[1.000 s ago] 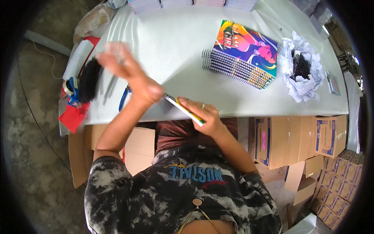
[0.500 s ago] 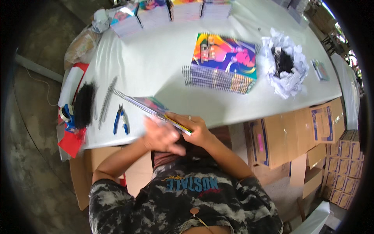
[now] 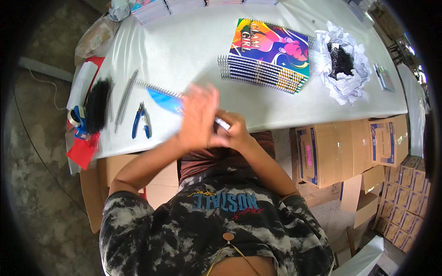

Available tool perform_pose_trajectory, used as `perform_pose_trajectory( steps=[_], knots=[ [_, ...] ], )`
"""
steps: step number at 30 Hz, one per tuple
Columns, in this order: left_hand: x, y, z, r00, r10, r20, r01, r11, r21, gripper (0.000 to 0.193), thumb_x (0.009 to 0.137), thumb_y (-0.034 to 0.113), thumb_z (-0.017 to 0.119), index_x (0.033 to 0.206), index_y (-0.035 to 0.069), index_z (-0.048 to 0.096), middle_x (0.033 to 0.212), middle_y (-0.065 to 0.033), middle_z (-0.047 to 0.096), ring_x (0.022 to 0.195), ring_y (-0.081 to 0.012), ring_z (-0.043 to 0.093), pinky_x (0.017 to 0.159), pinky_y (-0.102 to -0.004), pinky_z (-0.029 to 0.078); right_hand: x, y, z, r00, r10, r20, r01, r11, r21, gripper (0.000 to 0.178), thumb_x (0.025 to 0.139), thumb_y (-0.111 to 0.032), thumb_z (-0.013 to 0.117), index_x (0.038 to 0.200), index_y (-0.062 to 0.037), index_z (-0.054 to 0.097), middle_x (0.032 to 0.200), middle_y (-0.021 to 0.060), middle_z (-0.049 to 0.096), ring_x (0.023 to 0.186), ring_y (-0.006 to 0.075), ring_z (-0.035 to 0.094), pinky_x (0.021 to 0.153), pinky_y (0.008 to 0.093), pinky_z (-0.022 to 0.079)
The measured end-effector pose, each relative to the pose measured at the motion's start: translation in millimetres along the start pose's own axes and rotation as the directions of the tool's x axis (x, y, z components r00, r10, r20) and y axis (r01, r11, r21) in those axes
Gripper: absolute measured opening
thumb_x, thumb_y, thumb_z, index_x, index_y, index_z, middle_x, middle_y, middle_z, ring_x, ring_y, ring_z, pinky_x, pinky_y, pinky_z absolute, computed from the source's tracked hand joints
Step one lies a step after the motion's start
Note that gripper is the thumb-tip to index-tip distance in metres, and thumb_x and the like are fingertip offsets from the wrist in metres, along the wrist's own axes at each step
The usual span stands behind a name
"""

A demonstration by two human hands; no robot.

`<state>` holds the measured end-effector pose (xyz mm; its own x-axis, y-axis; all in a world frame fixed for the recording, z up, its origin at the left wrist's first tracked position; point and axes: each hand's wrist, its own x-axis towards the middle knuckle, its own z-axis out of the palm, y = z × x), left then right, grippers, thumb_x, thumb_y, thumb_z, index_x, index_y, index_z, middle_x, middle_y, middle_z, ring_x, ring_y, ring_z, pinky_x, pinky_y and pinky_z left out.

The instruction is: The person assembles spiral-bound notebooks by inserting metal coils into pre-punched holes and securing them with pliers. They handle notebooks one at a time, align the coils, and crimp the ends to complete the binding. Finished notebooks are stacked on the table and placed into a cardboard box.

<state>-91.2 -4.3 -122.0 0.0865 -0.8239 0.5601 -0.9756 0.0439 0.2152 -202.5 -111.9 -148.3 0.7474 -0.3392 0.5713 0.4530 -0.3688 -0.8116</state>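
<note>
My right hand (image 3: 233, 130) is closed around the near end of a spiral notebook (image 3: 164, 100), which I hold tilted above the table's front edge. Its blue cover shows, and a wire coil runs along its upper edge, poking past the far left corner. Across the notebook lies my left hand (image 3: 197, 120), fingers stretched out and blurred, covering much of it. Left of the hands, cutting pliers (image 3: 141, 121) with blue handles rest on the white table (image 3: 184, 50). Beside them are loose wire coils (image 3: 125, 102) and a thick bundle of black coils (image 3: 99, 105).
A stack of spiral notebooks (image 3: 271, 53) with colourful covers stands right of centre. Beyond it lies crumpled paper (image 3: 359, 69) around a tangled black mass (image 3: 341, 60). More book stacks (image 3: 184, 5) line the far edge. A blue tape dispenser (image 3: 79, 120) sits at left; cardboard boxes (image 3: 340, 152) stand at right.
My left hand has swung up and over the notebook from below its coil edge. The notebook has turned, and more of its blue cover shows. My right hand keeps its grip.
</note>
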Motion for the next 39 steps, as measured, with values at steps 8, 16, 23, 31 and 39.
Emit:
perform_pose_trajectory(
  steps=[8, 16, 23, 31, 39],
  knots=[
    [17.5, 16.8, -24.0, 0.973, -0.021, -0.228, 0.061, 0.984, 0.168, 0.082, 0.081, 0.073, 0.031, 0.131, 0.009, 0.043, 0.141, -0.0210, 0.027, 0.132, -0.0455, 0.014, 0.103, -0.0623, 0.003, 6.6, -5.8, 12.3, 0.992, -0.012, 0.126, 0.024, 0.995, -0.093, 0.045, 0.076, -0.014, 0.066, 0.119, -0.0060, 0.056, 0.103, 0.0138, 0.064, 0.085, 0.0322, 0.064, 0.072, 0.0372, 0.051],
    [-4.0, 45.3, -99.9, 0.982, -0.188, 0.030, 0.185, 0.906, -0.380, 0.076, 0.092, 0.037, 0.043, 0.139, -0.011, 0.009, 0.143, -0.0363, 0.006, 0.134, -0.0481, 0.011, 0.109, -0.0492, 0.014, 47.9, -52.9, 53.2, 0.931, -0.351, 0.102, 0.340, 0.934, 0.111, 0.098, 0.078, -0.037, 0.065, 0.144, -0.0030, 0.002, 0.148, 0.0245, -0.011, 0.136, 0.0462, -0.009, 0.109, 0.0533, 0.002],
    [-27.0, 16.4, -126.2, 0.620, -0.784, -0.035, 0.426, 0.374, -0.824, 0.012, 0.085, 0.008, 0.062, 0.092, -0.002, 0.063, 0.080, -0.0062, 0.065, 0.071, -0.0093, 0.058, 0.067, -0.0218, 0.046, 87.0, -109.5, 17.1, 0.886, 0.324, 0.331, -0.234, 0.930, -0.284, 0.030, 0.091, -0.029, 0.052, 0.094, -0.0019, 0.063, 0.071, 0.0113, 0.061, 0.069, 0.0258, 0.060, 0.071, 0.0346, 0.045],
    [-10.3, -17.2, -98.5, 0.770, -0.557, 0.311, 0.451, 0.131, -0.883, 0.015, 0.077, -0.008, 0.057, 0.090, 0.000, 0.062, 0.085, -0.0020, 0.059, 0.078, -0.0075, 0.055, 0.070, -0.0217, 0.044, 57.9, -71.6, 27.7, 0.854, 0.514, 0.080, -0.513, 0.808, 0.289, 0.015, 0.076, 0.008, 0.066, 0.082, 0.0000, 0.055, 0.079, 0.0043, 0.060, 0.075, 0.0077, 0.059, 0.067, 0.0218, 0.049],
    [13.3, -34.0, -91.3, 0.794, -0.470, 0.385, 0.494, 0.131, -0.859, 0.019, 0.070, -0.014, 0.053, 0.073, 0.004, 0.052, 0.075, 0.0003, 0.052, 0.070, -0.0038, 0.048, 0.061, -0.0187, 0.040, 59.8, -79.2, 35.7, 0.961, 0.241, -0.139, -0.262, 0.952, -0.161, 0.021, 0.069, 0.007, 0.071, 0.078, -0.0010, 0.054, 0.076, 0.0046, 0.056, 0.068, 0.0093, 0.057, 0.062, 0.0240, 0.047]
  ],
)
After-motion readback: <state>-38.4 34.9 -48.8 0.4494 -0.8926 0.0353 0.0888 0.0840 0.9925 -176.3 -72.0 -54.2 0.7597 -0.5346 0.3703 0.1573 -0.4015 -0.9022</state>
